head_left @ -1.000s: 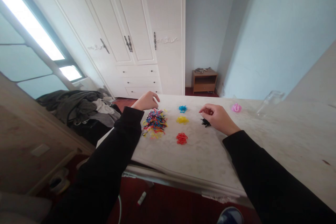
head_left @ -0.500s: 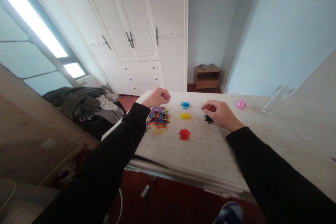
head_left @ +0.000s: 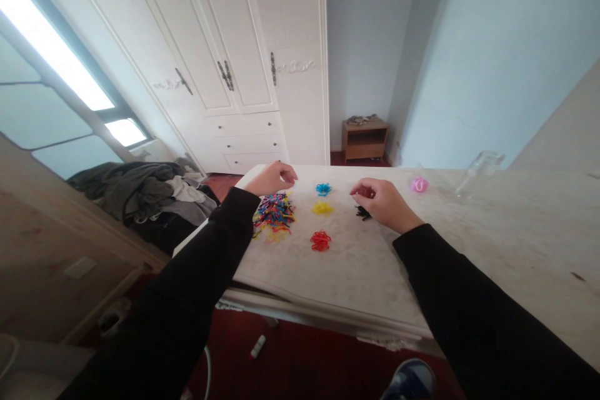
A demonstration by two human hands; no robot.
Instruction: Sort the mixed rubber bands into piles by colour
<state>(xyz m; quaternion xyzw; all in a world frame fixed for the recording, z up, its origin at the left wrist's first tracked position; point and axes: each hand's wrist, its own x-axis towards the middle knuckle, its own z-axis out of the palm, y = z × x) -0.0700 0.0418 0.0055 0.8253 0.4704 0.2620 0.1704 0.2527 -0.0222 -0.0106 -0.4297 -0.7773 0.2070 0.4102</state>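
My left hand (head_left: 272,179), fingers curled in toward the thumb, hovers at the back edge of a mixed heap of small coloured rubber bands (head_left: 275,212). Anything between those fingertips is too small to make out. On the right, my right hand (head_left: 382,200) is pinched closed just above a pile of black rubber bands (head_left: 362,212), partly hidden by the hand. Between the hands lie a blue pile (head_left: 323,189), a yellow pile (head_left: 322,209) and, nearer me, a red pile (head_left: 320,240) of bands.
A pink item (head_left: 419,184) and a clear glass bottle (head_left: 479,174) are at the back right of the pale table (head_left: 356,281). Clothes (head_left: 135,190) are heaped to the left. Behind stand a white wardrobe (head_left: 300,106) and a small wooden cabinet (head_left: 365,140).
The whole view has shifted slightly, moving things a little left in the picture. Both hands keep nearly the same places over the table, and the piles look unchanged.
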